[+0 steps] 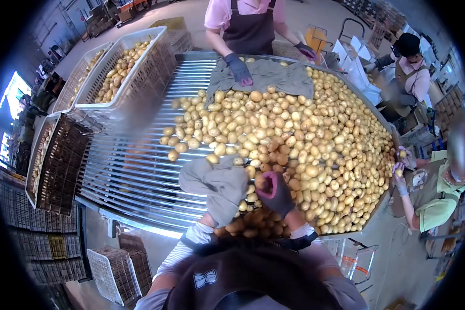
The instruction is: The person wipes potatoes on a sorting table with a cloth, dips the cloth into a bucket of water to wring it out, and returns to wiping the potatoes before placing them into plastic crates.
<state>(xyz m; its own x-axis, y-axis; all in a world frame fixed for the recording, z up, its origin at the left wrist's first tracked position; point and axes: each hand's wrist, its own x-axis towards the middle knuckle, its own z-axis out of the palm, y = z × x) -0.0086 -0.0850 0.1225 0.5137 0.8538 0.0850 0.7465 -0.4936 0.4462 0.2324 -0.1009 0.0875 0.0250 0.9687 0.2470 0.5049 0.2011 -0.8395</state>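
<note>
Dark apron (253, 274) at bottom edge. Left hand buried under grey cloth (217, 186) at the heap's near edge, grip can't tell. Gloved right hand (276, 194) curls onto potatoes (294, 139) on slatted table (134, 175); clamped or not, unclear. Far side: co-worker's gloved hand (239, 70) on second cloth (279, 77).

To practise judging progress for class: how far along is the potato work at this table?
Done: white crates beside the roller table already hold potatoes. In hand: the right hand rests on the potato pile; a grey cloth hides the left hand. Left: that large pile, spread across the table.
</note>
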